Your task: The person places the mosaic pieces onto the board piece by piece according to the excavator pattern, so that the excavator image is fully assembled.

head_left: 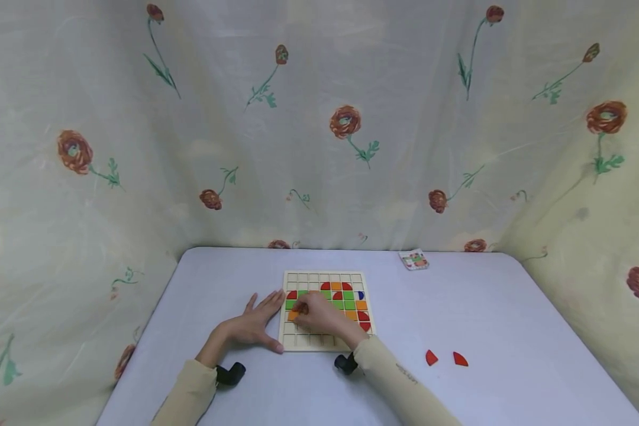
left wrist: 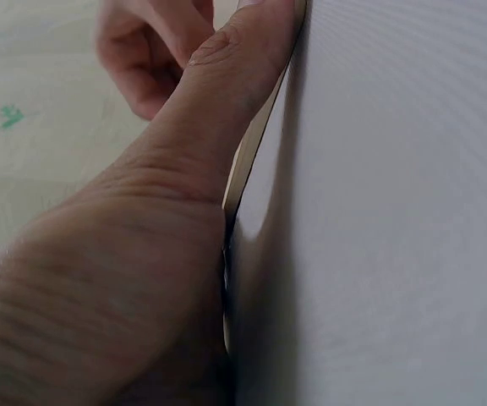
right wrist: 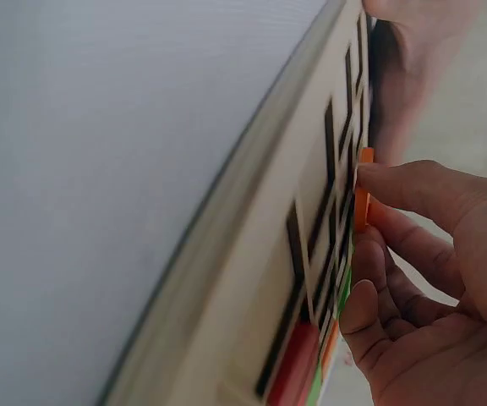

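Note:
A square wooden grid board lies on the table, with red, green and orange pieces and a blue one in its cells. My left hand spreads flat beside the board, thumb and fingertips at its left edge. Over the left part of the grid, my right hand reaches in with bent fingers. Its thumb and a finger pinch an orange square piece at the board's surface in the right wrist view. Some cells are hidden under this hand.
Two loose red quarter-round pieces, a left one and a right one, lie on the white table right of the board. A small patterned card or packet is near the back edge. A flowered curtain hangs behind.

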Motion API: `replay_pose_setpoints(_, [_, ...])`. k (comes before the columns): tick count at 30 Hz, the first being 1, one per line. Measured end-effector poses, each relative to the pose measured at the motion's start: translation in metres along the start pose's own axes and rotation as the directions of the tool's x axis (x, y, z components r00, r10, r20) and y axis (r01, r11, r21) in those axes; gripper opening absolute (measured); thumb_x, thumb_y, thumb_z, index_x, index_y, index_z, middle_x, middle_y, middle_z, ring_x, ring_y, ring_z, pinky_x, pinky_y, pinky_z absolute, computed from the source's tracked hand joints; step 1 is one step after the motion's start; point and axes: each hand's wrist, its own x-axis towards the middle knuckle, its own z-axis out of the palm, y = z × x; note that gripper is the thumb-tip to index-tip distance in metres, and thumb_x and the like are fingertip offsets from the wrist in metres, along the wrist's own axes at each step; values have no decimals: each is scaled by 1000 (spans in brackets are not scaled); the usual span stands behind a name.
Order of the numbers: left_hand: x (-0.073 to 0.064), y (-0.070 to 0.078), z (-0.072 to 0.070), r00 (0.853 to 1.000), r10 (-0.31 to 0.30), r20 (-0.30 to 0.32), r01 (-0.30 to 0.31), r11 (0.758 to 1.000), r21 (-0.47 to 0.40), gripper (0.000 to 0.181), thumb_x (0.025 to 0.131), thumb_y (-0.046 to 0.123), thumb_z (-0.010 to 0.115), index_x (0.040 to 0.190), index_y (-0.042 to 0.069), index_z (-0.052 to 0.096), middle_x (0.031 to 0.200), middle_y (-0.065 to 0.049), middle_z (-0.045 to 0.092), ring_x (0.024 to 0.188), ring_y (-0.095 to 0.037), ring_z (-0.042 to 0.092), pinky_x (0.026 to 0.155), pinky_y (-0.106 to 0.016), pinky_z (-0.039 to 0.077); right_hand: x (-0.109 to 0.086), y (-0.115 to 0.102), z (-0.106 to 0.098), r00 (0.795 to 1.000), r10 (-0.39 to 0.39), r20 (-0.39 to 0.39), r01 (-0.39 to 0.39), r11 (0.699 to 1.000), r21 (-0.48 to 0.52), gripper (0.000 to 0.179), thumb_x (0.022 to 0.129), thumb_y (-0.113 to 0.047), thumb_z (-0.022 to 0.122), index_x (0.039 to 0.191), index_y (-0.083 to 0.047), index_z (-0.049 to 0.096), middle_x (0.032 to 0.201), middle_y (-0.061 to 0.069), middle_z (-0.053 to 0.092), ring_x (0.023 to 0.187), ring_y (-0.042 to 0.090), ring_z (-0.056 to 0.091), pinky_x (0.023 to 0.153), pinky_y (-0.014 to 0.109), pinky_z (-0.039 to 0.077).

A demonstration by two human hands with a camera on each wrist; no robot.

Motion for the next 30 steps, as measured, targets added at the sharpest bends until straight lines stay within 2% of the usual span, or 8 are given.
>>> replay_pose_setpoints(6, [2, 1, -2, 1000, 15, -1, -15, 1000, -4, 126, 67, 73, 70, 156, 14, 4, 164, 0, 1, 152, -21, -4, 117, -56, -15, 6, -6, 1, 1000, 4, 13, -3, 1000, -28, 21, 86, -15, 72, 106, -10, 73, 94, -2, 67, 79, 7, 56, 72, 18, 50])
replay_pose_setpoints(14, [0, 2, -2, 1000, 12, 0, -12, 1000, -4, 126, 67, 72, 71, 156, 14, 4, 164, -1, 1, 152, -20, -4, 117, -56, -14, 7, -6, 1, 1000, 16, 14, -16, 1000, -17, 20, 85, -15, 73, 105, -11, 73, 93, -5, 68, 78, 5, 57, 73, 17, 51])
replay_pose_setpoints(18, [-1, 4, -3, 1000, 6, -6, -6, 1000, -22, 127, 66, 71, 73, 156, 14, 5, 164, -1, 2, 152, -21, -3, 117, -56, -14, 2, -8, -2, 1000, 3, 1, -3, 1000, 25, 23, 86, -14, 72, 108, -7, 72, 98, 1, 68, 81, 7, 57, 74, 19, 51])
replay_pose_setpoints(21, [-1, 5, -2, 1000, 1, -9, -1, 1000, -18, 127, 66, 71, 73, 156, 14, 5, 164, -1, 2, 152, -21, -4, 117, -56, -14, -7, -8, -9, 999, -7, -35, 9, 998, 62, 23, 87, -13, 71, 109, -4, 70, 100, 4, 67, 83, 10, 57, 74, 22, 51])
replay_pose_setpoints(24, [-1, 6, -2, 1000, -7, -13, 7, 1000, -14, 128, 65, 71, 73, 156, 14, 5, 164, -2, 1, 152, -22, -4, 118, -56, -14, -23, -5, -18, 998, 16, -66, -11, 998, 65, 22, 88, -17, 71, 107, -6, 69, 93, 1, 65, 80, 11, 56, 69, 21, 50])
replay_pose_setpoints(30, [-1, 5, 0, 1000, -19, -18, 19, 1000, -2, 129, 64, 71, 74, 156, 14, 4, 164, -1, 0, 152, -21, -4, 118, -54, -14, -69, 5, -40, 990, 124, -73, -119, 990, 70, 24, 84, -24, 76, 99, -7, 66, 81, -1, 58, 73, 14, 52, 60, 21, 47])
